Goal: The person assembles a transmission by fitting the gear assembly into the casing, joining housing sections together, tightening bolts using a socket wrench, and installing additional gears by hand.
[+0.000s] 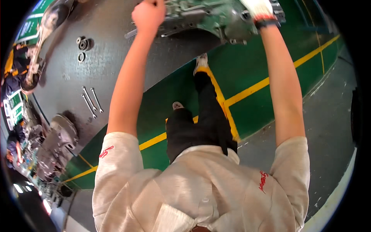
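Observation:
At the top edge, a grey metal gearbox housing (233, 24) lies across the near side of the dark metal worktable and reaches out past its edge. My bare left hand (148, 16) is closed in a fist at the housing's left end. What it holds, if anything, is hidden. My right hand (259, 8), in a white glove with a red cuff, rests against the right end of the housing. Its fingers run out of the picture, so their grip does not show. Below my left hand, a thin metal strip (131, 34) sticks out over the tabletop.
Several ring-shaped parts, among them a dark bearing (83, 45), lie on the worktable (65, 73). Nearer are three wrenches (89, 102). A long axle-like part (43, 36) lines the far left, with a large metal casing (58, 141) below it. The green floor (253, 118) has yellow lines.

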Demonstrator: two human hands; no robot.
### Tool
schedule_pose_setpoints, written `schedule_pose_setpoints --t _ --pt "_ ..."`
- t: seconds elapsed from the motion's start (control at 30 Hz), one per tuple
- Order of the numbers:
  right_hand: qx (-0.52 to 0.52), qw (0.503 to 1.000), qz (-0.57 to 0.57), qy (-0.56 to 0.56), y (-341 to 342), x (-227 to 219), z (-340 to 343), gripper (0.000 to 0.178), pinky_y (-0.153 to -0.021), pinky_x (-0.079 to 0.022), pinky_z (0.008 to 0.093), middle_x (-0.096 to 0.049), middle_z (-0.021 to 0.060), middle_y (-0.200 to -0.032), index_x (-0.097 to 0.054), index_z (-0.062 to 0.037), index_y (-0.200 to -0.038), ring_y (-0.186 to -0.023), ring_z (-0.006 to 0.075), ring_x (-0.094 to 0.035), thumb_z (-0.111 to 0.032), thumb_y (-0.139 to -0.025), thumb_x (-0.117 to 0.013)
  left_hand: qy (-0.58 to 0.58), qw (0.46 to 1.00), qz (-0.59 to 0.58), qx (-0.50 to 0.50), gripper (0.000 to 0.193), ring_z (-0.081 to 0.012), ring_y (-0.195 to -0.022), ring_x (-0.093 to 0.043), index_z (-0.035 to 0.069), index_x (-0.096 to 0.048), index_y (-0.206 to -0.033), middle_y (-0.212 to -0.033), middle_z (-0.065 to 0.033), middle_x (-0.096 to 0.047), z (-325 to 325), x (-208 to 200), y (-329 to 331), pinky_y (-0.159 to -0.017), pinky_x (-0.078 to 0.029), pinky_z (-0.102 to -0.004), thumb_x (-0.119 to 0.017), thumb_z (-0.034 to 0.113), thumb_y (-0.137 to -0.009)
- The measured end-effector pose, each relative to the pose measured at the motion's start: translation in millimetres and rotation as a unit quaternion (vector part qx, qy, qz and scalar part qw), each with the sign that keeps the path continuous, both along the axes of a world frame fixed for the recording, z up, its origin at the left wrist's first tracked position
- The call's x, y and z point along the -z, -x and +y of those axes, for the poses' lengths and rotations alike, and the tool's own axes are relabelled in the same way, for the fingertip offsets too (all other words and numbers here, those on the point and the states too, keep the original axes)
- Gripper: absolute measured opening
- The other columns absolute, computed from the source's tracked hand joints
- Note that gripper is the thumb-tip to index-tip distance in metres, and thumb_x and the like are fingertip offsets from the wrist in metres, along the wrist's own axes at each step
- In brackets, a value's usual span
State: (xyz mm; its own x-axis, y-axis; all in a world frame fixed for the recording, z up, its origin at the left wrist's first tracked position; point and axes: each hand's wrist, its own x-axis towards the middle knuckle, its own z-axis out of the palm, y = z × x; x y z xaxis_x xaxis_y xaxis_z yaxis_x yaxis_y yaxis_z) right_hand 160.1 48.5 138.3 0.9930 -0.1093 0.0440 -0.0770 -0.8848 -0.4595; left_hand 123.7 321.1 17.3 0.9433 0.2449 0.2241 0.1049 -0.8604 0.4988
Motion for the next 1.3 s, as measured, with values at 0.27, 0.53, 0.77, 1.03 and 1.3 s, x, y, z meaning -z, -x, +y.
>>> schedule_pose_setpoints --t 0.27,0.53,0.77,1.03,1.3 --pt "0.011 0.996 0.002 -0.090 -65 39 -25 0.072 -0.096 -0.047 0.0439 -0.066 0.0318 -0.117 -0.064 0.0065 -0.121 -0.111 0.0463 -0.061 -0.059 -0.093 -0.057 0.034 0.999 0.034 -0.013 0.037 -0.0390 -0.078 -0.072 0.009 -0.077 -0.079 -0.079 -0.0188 -0.073 2 -14 -6 -0.075 -0.059 -0.0483 -0.055 0.037 -0.089" --pt "-0.011 0.996 -0.049 0.073 -67 46 -33 0.073 -0.093 -0.049 0.0472 -0.061 0.0389 -0.116 -0.064 0.0040 -0.127 -0.113 0.0491 -0.061 -0.061 -0.097 -0.051 0.074 0.996 0.042 -0.040 0.041 -0.0359 -0.083 -0.073 0.005 -0.076 -0.076 -0.080 -0.0207 -0.073 -7 18 -8 -0.079 -0.057 -0.0484 -0.054 0.037 -0.089" --pt "-0.015 1.000 0.000 0.000 -48 25 -20 0.080 -0.097 -0.048 0.0484 -0.062 0.0348 -0.125 -0.061 0.0103 -0.124 -0.115 0.0468 -0.061 -0.064 -0.098 -0.048 0.076 0.997 -0.016 -0.011 0.035 -0.0344 -0.096 -0.068 0.002 -0.070 -0.102 -0.098 -0.0168 -0.071 -11 3 11 -0.088 -0.050 -0.0505 -0.058 0.034 -0.091" --pt "-0.012 0.988 0.003 -0.154 -29 20 -23 0.070 -0.103 -0.045 0.0463 -0.062 0.0329 -0.129 -0.061 0.0092 -0.128 -0.122 0.0451 -0.059 -0.054 -0.097 -0.057 0.172 0.966 0.133 -0.140 0.064 -0.0453 -0.102 -0.067 -0.002 -0.074 -0.093 -0.103 -0.0266 -0.071 42 13 38 -0.091 -0.052 -0.0536 -0.043 0.054 -0.099" --pt "-0.030 0.989 0.046 -0.137 -29 16 -28 0.071 -0.100 -0.045 0.0503 -0.063 0.0327 -0.125 -0.058 0.0076 -0.130 -0.118 0.0482 -0.059 -0.055 -0.097 -0.054 0.275 0.928 0.129 -0.216 0.051 -0.0433 -0.109 -0.064 0.007 -0.073 -0.110 -0.112 -0.0231 -0.070 35 34 34 -0.096 -0.049 -0.0510 -0.047 0.048 -0.097"
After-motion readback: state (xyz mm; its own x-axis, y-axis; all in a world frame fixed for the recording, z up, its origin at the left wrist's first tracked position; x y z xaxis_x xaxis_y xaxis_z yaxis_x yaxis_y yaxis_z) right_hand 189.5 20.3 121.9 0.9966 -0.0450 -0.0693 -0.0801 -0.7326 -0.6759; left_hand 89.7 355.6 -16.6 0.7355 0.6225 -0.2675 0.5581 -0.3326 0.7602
